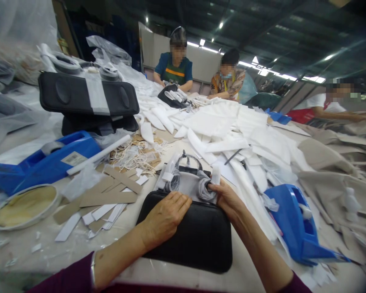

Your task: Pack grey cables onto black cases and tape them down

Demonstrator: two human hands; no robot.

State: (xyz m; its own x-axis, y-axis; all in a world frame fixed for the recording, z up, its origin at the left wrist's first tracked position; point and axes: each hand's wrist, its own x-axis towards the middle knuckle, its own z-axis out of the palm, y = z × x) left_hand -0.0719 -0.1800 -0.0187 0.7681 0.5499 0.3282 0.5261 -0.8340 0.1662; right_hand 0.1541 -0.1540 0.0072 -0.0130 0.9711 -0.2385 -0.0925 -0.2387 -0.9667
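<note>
A black handbag (189, 240) lies on the table in front of me, its flat face up and its top edge away from me. My left hand (171, 209) rests over that top edge, fingers together and bent onto it. At the bag's far right corner, my right hand (227, 197) grips the side near the handle, thumb on top; its other fingers are partly hidden. Beyond the edge, the handle (192, 156) stands up as a dark loop. Grey wrapped coils (205, 189) sit at its base, with a white foam piece (216, 175) by my right thumb.
Blue tape dispensers (49, 162) stand left and right. Packed black bags (88, 93) are stacked at the left. Cardboard strips (108, 199), a round tub (26, 205) and white foam sheets (213, 118) cover the table. Co-workers (175, 61) work across it.
</note>
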